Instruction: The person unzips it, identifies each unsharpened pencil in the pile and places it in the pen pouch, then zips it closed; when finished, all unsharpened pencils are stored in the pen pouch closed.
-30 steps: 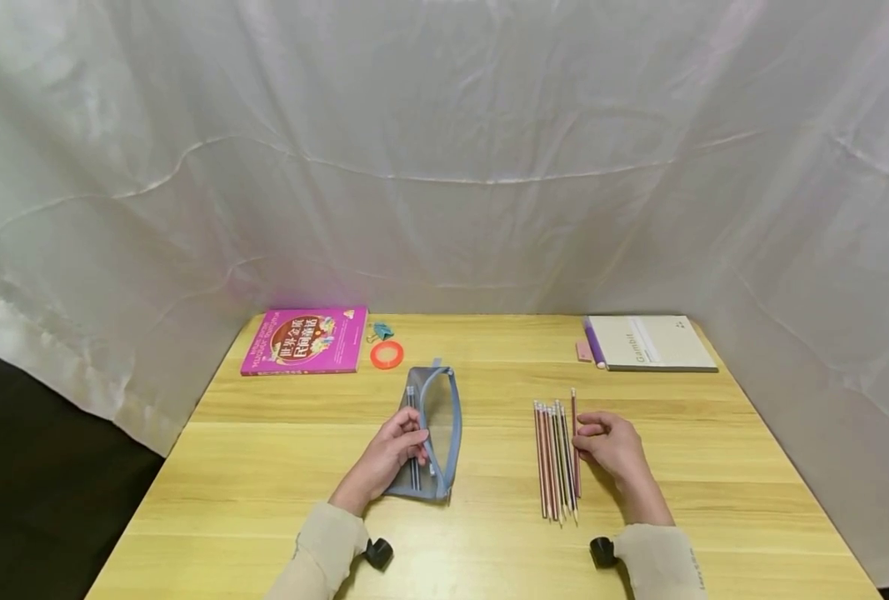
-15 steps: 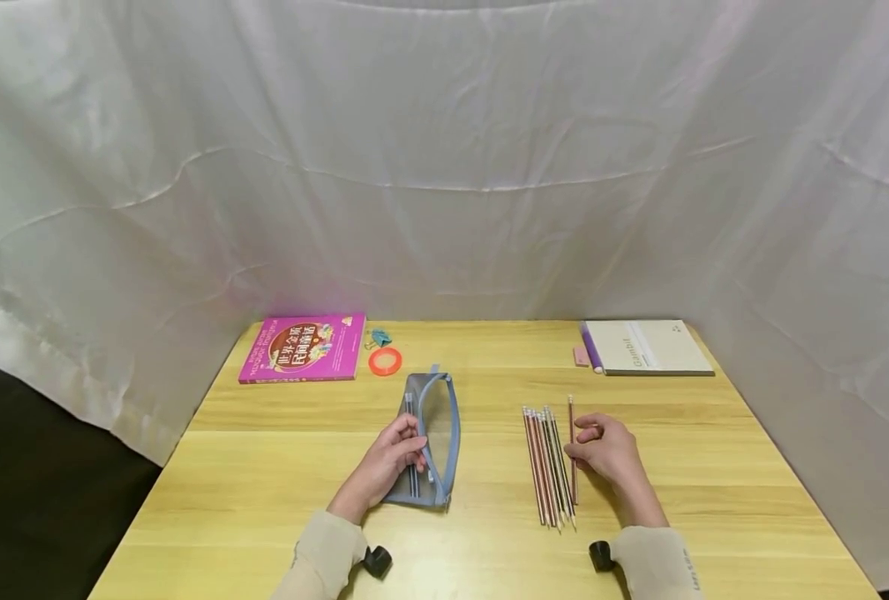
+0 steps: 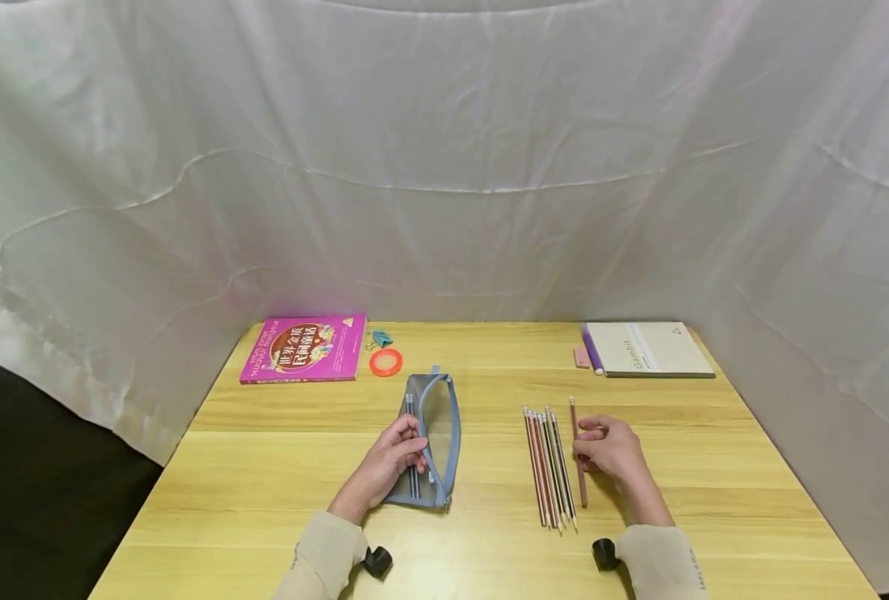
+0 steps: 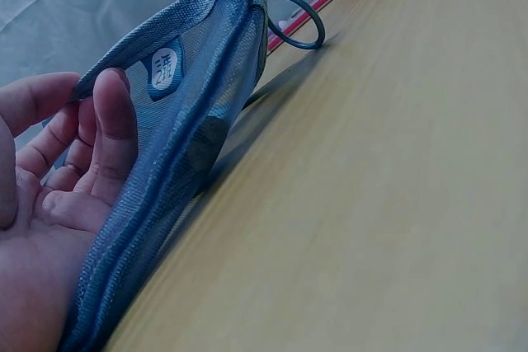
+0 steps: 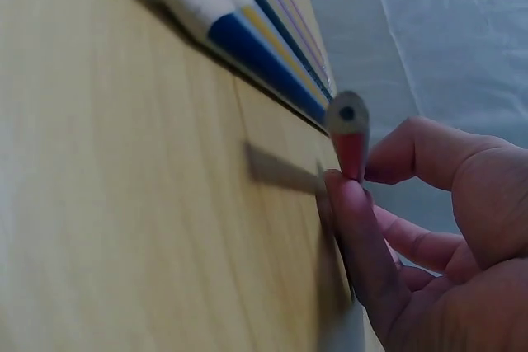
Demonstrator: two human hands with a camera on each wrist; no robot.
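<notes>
My left hand (image 3: pixel 386 460) pinches the near edge of a blue-grey mesh pencil case (image 3: pixel 455 429), thumb on one side and fingers on the other. The case's zipped mouth gapes, and striped pencils (image 3: pixel 410 404) show through its mesh. In the left wrist view a fabric label (image 4: pixel 165 69) sits inside the opening. My right hand (image 3: pixel 615 454) pinches a red pencil (image 3: pixel 581 482) between thumb and fingers, just right of a row of pencils (image 3: pixel 545 467). Seen in the right wrist view, the blunt end of that red pencil (image 5: pixel 352 146) faces the camera.
A pink book (image 3: pixel 309 346) lies back left, beside a teal binder clip (image 3: pixel 382 337) and an orange tape roll (image 3: pixel 386 362). Back right are a notebook (image 3: pixel 661 350), a purple marker (image 3: pixel 592 350) and a pink eraser (image 3: pixel 581 358). Pale curtains (image 3: pixel 444 208) surround the table.
The red pencil in my right hand has come away from the row, and its lower end has swung right. My left hand keeps its hold on the pencil case. The head view has tilted slightly.
</notes>
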